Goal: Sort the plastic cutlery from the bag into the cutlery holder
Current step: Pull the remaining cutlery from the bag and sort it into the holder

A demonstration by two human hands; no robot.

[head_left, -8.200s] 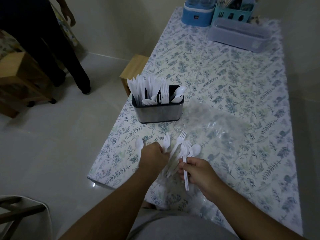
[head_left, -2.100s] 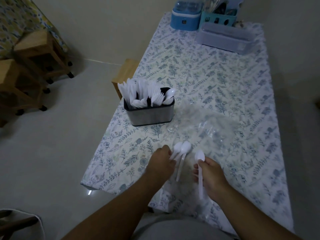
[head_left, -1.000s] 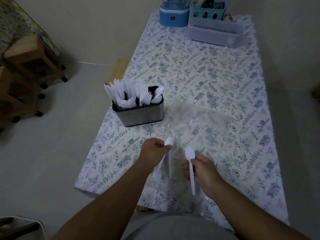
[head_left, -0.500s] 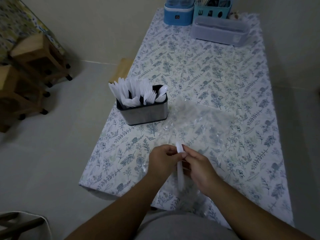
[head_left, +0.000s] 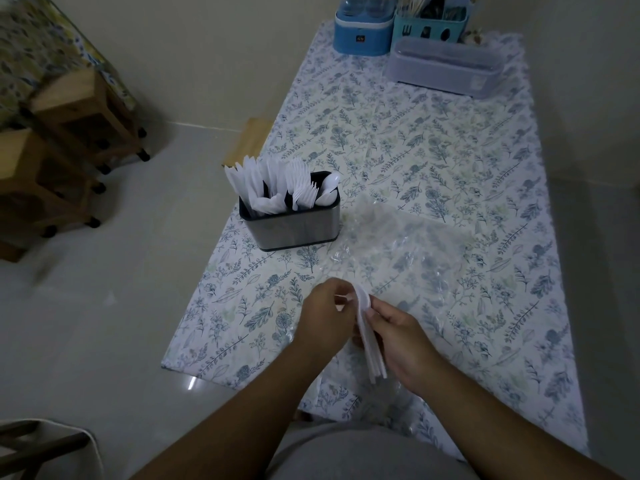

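A small bundle of white plastic spoons (head_left: 369,336) is pinched between both hands above the near table edge, bowls up and handles pointing toward me. My left hand (head_left: 323,320) grips the bowls from the left. My right hand (head_left: 401,341) closes on the handles from the right. Beyond them the empty-looking clear plastic bag (head_left: 408,251) lies flat and crumpled. The metal cutlery holder (head_left: 294,223) stands to the far left of my hands, with white knives on its left, forks in the middle and spoons at its right end.
The table carries a floral cloth (head_left: 433,143). At its far end stand a blue box (head_left: 363,26), a teal caddy (head_left: 429,26) and a lidded grey container (head_left: 443,65). Wooden stools (head_left: 69,133) stand on the floor at left; a chair frame (head_left: 38,445) is near me.
The spoons that my two hands held apart a second ago are now brought together into one bundle gripped by both hands. The forks that lay near me earlier are gone from the table.
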